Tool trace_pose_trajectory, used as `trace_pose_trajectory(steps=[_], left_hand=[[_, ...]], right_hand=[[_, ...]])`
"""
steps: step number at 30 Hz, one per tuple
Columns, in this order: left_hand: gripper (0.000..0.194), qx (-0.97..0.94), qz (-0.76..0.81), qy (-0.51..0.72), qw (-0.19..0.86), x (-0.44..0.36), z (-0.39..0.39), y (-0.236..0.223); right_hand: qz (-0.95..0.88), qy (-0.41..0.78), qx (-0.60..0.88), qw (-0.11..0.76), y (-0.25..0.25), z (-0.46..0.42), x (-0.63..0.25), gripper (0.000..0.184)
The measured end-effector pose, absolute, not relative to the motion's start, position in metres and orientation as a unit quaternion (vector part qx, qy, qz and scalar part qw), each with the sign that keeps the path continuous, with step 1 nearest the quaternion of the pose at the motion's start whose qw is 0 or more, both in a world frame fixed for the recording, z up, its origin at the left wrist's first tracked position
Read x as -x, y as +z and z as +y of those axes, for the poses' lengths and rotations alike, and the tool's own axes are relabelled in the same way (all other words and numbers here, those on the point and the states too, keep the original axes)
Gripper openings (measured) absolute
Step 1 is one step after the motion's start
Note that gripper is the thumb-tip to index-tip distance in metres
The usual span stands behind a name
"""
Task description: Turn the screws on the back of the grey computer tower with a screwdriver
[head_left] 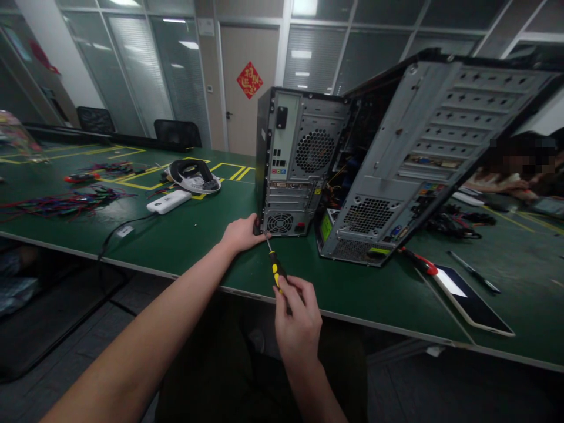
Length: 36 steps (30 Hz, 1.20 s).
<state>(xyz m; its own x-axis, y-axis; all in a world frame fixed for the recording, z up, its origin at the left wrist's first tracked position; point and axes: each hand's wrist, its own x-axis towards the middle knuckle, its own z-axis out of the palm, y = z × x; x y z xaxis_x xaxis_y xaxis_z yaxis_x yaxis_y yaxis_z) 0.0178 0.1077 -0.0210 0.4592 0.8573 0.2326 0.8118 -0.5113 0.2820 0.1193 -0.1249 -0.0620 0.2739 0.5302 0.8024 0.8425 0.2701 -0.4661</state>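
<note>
In my right hand (298,317) is a screwdriver (275,267) with a yellow and black handle, my fingers closed around its rear end. Its thin shaft points up and away, the tip near the lower left corner of a computer tower (286,194) whose rear panel faces me. I cannot tell whether the tip sits in a screw. My left hand (241,235) grips that same lower corner, thumb along the bottom edge of the panel and the other fingers partly hidden at the side. The tower stands upright on the green table (211,258).
A second computer case (383,170) stands close on the right, side open. Further right lie red-handled pliers (420,261), a dark flat tray (478,302) and a pen (473,271). Leftward are a white power strip (168,201), a headset-like device (194,176) and bundled cables (66,201). A person (515,164) sits at far right.
</note>
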Motion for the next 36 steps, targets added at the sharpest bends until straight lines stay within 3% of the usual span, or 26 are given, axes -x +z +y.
trace_pose_trajectory(steps=[14,19,24,36], left_hand=[[0.061,-0.852,0.489,0.178,0.058,-0.0178,0.1104,-0.0238],[0.06,-0.85,0.492,0.177,0.062,-0.0178,0.1098,-0.0229],[0.064,-0.852,0.489,0.179,0.063,-0.0178,0.1094,-0.0224],[0.066,-0.849,0.496,0.172,0.06,-0.0182,0.1083,-0.0224]], right_hand=[[-0.577,-0.134,0.581,0.559,-0.0589,-0.1209,-0.1269,0.013],[-0.587,-0.145,0.575,0.552,-0.0588,-0.1211,-0.1222,0.022],[-0.564,-0.126,0.59,0.564,-0.061,-0.1204,-0.1223,0.013],[-0.575,-0.151,0.597,0.539,-0.0646,-0.1203,-0.121,0.023]])
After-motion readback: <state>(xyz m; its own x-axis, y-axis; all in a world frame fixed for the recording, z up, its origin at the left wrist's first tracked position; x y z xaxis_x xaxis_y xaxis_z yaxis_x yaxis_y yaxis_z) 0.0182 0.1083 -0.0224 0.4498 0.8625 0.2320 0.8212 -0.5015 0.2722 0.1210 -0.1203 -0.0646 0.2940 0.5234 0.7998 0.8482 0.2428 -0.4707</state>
